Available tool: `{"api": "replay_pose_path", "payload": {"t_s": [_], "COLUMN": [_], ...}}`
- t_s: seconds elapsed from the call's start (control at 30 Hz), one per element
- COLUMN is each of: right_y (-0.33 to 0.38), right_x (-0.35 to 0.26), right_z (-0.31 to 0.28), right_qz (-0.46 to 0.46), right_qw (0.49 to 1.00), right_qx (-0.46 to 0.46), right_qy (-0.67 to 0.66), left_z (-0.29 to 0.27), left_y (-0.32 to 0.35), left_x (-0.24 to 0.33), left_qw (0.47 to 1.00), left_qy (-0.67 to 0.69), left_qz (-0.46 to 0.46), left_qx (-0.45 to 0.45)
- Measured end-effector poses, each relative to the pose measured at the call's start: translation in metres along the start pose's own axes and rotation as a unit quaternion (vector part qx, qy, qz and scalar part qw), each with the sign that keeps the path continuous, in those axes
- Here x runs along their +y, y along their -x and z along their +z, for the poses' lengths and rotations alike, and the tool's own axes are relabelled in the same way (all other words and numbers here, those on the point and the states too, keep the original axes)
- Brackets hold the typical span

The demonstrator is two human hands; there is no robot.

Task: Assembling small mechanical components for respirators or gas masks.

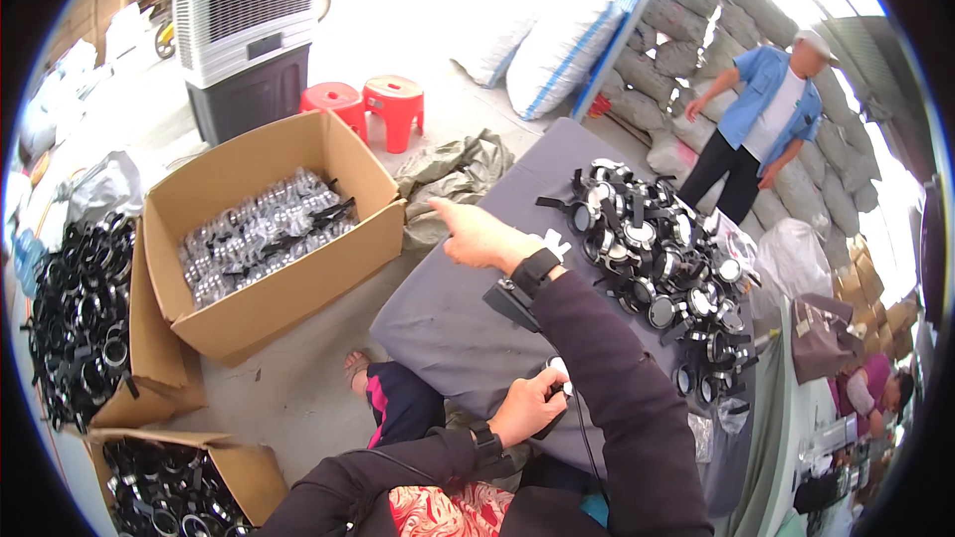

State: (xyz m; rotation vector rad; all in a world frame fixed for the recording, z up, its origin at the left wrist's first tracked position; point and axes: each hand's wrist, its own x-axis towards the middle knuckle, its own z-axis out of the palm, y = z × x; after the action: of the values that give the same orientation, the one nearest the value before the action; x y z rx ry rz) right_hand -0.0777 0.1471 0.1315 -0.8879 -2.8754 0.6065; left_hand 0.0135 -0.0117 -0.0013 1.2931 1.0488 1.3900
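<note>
My left hand point(527, 409) is closed around a small black-and-white round piece point(559, 375) at the table's near edge. Its far end shows past my fingers; the rest is hidden. Farther ahead, my right hand point(481, 238) reaches over the table's left edge with the index finger stretched out and the other fingers curled. Nothing shows in it. To its right, a heap of black-and-silver round pieces with black straps point(661, 278) covers the far right part of the grey table point(438, 313). A small white item point(553, 243) lies beside my right wrist.
Left of the table stands an open cardboard box point(288, 310) holding clear-wrapped pieces. More black pieces point(85, 323) fill boxes at far left and lower left. Red stools point(395, 111) and an air cooler point(249, 30) stand behind. A person in a blue shirt point(764, 104) stands beyond the heap.
</note>
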Motion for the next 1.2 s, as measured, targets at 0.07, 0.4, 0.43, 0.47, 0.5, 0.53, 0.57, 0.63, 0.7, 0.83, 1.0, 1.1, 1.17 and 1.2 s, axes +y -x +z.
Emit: {"api": "replay_pose_path", "payload": {"t_s": [0.07, 0.4, 0.43, 0.47, 0.5, 0.53, 0.57, 0.63, 0.7, 0.83, 1.0, 1.1, 1.17, 1.2], "right_y": [-0.008, -0.056, -0.082, -0.07, -0.07, -0.071, -0.074, -0.07, -0.052, -0.071, -0.107, -0.048, -0.043, -0.033], "right_x": [0.001, 0.014, 0.008, 0.01, -0.013, -0.009, 0.0, 0.034, 0.071, 0.059, 0.029, 0.003, -0.067, -0.143], "right_z": [-0.012, -0.006, 0.013, 0.011, 0.009, 0.009, 0.013, 0.009, -0.019, -0.017, 0.027, -0.023, -0.026, -0.021], "right_qz": [0.054, 0.016, -0.005, 0.039, 0.056, 0.056, 0.046, 0.068, 0.08, 0.089, -0.075, -0.089, -0.138, -0.277], "right_qw": [0.998, 0.986, 0.986, 0.989, 0.992, 0.991, 0.991, 0.986, 0.987, 0.977, 0.991, 0.982, 0.949, 0.913], "right_qx": [0.009, 0.165, 0.168, 0.145, 0.114, 0.124, 0.126, 0.151, 0.101, 0.152, 0.071, 0.054, -0.01, -0.049], "right_qy": [0.021, 0.004, 0.014, 0.008, -0.002, -0.002, -0.003, 0.011, 0.101, 0.118, 0.091, -0.16, -0.283, -0.295], "left_z": [0.003, -0.008, -0.005, -0.005, -0.007, -0.005, -0.005, 0.013, 0.011, 0.012, -0.021, 0.025, 0.021, 0.007], "left_y": [-0.002, 0.018, 0.009, 0.013, 0.018, 0.03, 0.033, 0.024, 0.004, -0.001, 0.022, 0.001, -0.017, -0.003], "left_x": [0.005, -0.124, -0.193, -0.145, -0.159, -0.187, -0.204, -0.154, -0.003, 0.009, 0.015, 0.036, 0.021, 0.027], "left_qw": [1.0, 1.0, 0.977, 0.944, 0.945, 0.961, 0.968, 0.986, 0.976, 0.993, 0.995, 0.999, 0.996, 0.998], "left_qy": [0.021, 0.029, 0.155, 0.271, 0.267, 0.191, 0.114, 0.152, -0.188, -0.036, -0.094, 0.025, -0.013, -0.068], "left_qz": [0.005, -0.005, -0.144, -0.165, -0.165, -0.195, -0.223, 0.01, 0.101, 0.108, 0.026, 0.015, 0.075, 0.004], "left_qx": [0.001, -0.01, 0.01, 0.094, 0.09, 0.048, 0.017, -0.065, -0.041, -0.022, 0.016, -0.037, -0.038, 0.016]}}
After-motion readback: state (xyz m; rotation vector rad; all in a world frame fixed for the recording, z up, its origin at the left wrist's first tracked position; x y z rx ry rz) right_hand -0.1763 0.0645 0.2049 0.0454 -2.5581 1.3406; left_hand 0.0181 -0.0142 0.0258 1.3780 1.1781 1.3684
